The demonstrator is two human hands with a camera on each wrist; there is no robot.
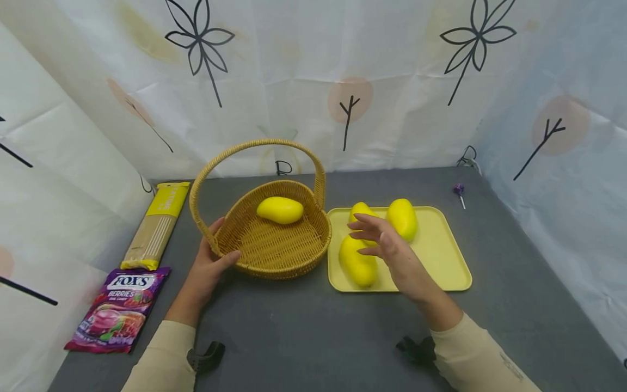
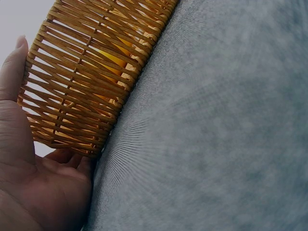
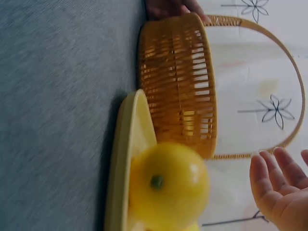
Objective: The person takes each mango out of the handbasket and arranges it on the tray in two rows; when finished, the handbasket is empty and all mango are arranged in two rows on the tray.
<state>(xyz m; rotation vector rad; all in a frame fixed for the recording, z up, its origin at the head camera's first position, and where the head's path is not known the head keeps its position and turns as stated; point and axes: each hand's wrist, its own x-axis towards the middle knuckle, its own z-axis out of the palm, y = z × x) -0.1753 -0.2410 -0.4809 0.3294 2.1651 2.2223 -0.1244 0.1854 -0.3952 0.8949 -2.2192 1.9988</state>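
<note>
My left hand (image 1: 206, 275) grips the left side of a wicker basket (image 1: 274, 250), thumb over the rim below the foot of its tall handle. Inside the basket lies one yellow mango (image 1: 280, 210). In the left wrist view the fingers go behind the woven wall (image 2: 82, 82). My right hand (image 1: 399, 261) hovers over a pale yellow tray (image 1: 443, 267), fingers spread and apart from the fruit. Three mangoes lie on that tray: one at the near left (image 1: 356, 267), another at the back (image 1: 403, 219), and a third (image 1: 361, 209) partly hidden by the hand.
Left of the basket lie a yellow-labelled pack of noodles (image 1: 155, 226) and a purple candy bag (image 1: 119, 310). A small purple lollipop (image 1: 459, 189) rests behind the tray on the right. Patterned white cloth (image 1: 303, 81) walls the grey table (image 1: 303, 332) at the back and sides.
</note>
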